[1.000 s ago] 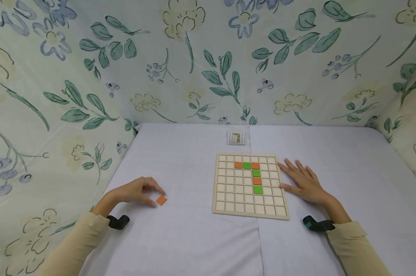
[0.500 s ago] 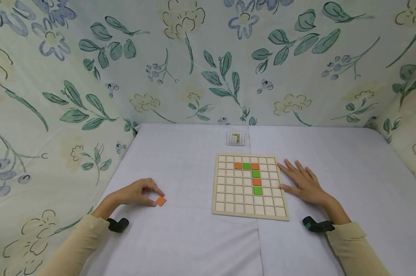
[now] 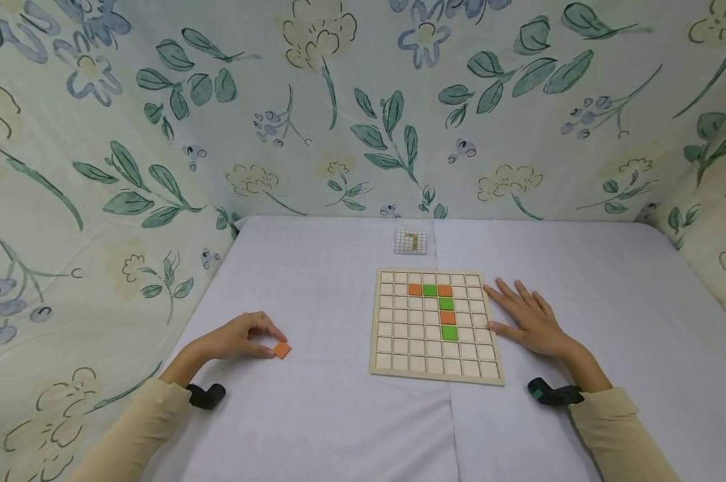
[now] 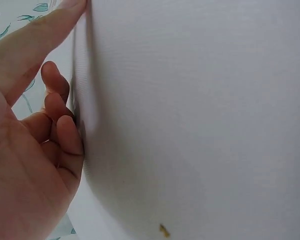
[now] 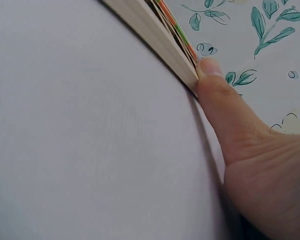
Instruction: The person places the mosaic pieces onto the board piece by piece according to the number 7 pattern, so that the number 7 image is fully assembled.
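On the left of the white cloth, my left hand point(image 3: 239, 336) pinches a small orange square tile point(image 3: 282, 350) between thumb and index finger, near the cloth. The left wrist view shows curled other fingers point(image 4: 65, 135); the tile is out of sight there. A wooden grid board point(image 3: 376, 335) lies right of centre. Several orange and green tiles sit in its cells, in a row that turns downward, including a green tile point(image 3: 449, 333) at the lower end. My right hand point(image 3: 534, 321) lies with fingers spread at the board's right edge, its thumb touching the side point(image 5: 160, 45).
Behind the board lies a small card point(image 3: 410, 242) with a similar grid pattern. White cloth point(image 3: 333, 415) covers the table, with a fold line running toward the front. Floral fabric point(image 3: 339, 134) hangs at the back and sides. Black straps with devices point(image 3: 556, 391) are on both wrists.
The left thumb has moved slightly in against the orange tile, and the tile has shifted a touch. My right hand and the board have stayed in place.
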`<action>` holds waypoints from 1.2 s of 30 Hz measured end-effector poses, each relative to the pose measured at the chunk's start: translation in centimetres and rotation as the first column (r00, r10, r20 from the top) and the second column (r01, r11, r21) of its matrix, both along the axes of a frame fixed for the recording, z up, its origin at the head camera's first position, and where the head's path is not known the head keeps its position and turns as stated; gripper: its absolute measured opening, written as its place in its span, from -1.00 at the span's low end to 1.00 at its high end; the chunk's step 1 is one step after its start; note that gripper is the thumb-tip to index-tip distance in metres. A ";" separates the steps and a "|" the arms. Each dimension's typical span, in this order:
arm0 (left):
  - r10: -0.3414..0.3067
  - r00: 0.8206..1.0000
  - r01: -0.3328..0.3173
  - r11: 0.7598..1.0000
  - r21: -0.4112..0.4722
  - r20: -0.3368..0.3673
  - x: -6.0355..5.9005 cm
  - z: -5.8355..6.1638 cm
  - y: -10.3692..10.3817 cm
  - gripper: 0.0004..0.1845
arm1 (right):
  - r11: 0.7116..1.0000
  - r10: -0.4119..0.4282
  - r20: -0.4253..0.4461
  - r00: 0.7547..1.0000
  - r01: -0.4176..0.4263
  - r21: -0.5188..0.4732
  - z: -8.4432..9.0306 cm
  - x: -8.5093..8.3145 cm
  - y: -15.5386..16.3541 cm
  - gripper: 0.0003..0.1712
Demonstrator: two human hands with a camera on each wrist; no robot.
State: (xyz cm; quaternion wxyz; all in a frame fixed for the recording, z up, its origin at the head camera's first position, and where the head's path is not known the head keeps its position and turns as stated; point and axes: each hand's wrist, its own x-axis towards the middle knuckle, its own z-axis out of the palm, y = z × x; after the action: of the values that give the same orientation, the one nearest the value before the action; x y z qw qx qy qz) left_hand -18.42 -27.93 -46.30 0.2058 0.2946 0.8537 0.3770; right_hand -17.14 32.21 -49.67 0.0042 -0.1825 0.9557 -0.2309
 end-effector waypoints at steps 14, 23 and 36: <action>0.027 0.998 -0.022 0.996 0.084 -0.061 0.4 0.7 2.4 -0.71 | 1.000 -0.002 0.002 1.000 0.002 0.006 0.0 0.1 -0.1 -0.09; 0.096 0.994 -0.090 0.990 0.109 -0.057 0.7 1.1 5.2 -0.69 | 1.000 -0.004 0.006 1.000 0.004 0.007 0.2 0.1 -0.1 -0.10; 0.247 0.967 -0.253 0.961 0.111 0.063 1.5 1.7 9.6 -0.66 | 1.000 -0.007 0.002 1.000 0.007 0.000 0.2 0.1 -0.1 -0.09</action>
State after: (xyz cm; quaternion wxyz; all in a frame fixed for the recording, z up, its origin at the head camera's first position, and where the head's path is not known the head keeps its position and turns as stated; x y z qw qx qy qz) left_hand -16.89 -18.35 -44.63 0.1596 0.1869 0.8550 0.4566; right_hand -17.05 32.14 -49.46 0.0046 -0.1790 0.9563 -0.2311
